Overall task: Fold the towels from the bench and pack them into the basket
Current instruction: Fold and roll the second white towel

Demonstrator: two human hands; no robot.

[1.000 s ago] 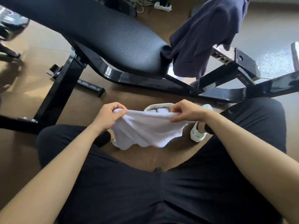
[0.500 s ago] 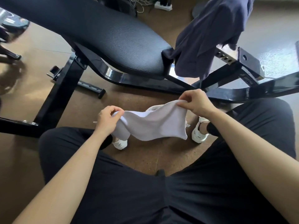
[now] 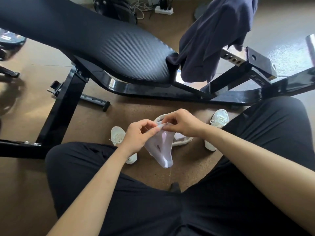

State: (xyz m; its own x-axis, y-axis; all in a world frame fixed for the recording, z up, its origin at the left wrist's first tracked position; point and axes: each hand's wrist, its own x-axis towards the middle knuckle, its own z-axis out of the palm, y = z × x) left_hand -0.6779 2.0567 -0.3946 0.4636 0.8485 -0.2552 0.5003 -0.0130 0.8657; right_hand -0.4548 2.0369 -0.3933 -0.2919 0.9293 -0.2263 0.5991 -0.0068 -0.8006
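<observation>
White towel (image 3: 162, 147) hangs folded between the person's knees, its top edge pinched by both hands brought together: left hand (image 3: 138, 135) and right hand (image 3: 180, 125), fingers pressed on the cloth. Just behind it sits what looks like the basket (image 3: 180, 142), mostly hidden. 1 dark cloth (image 3: 213, 38) drapes over the bench (image 3: 102, 43).
</observation>
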